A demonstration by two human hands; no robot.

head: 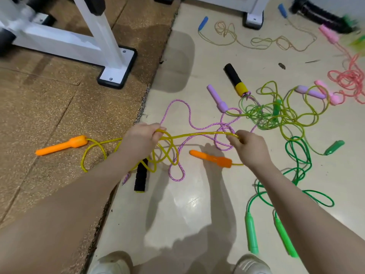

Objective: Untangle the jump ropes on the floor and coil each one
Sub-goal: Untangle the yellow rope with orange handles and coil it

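Observation:
A yellow jump rope [197,134] is stretched taut between my two hands above the floor. My left hand [141,139] grips one end of the span, with loops hanging below it. My right hand [249,146] pinches the other end. The rope's two orange handles lie on the floor, one [61,145] on the brown mat at left, one [211,158] on the tile below my hands. A pink braided rope [185,119] with black-and-yellow handles [236,80] [140,177] winds under and through the yellow loops.
A yellow-green tangle [276,113] with lilac handles [217,98] lies at right. A green rope [298,155] with green handles [251,234] is at lower right. A tan rope with blue handles [203,23] and a pink rope [349,78] lie farther back. A white frame foot [116,66] stands on the mat.

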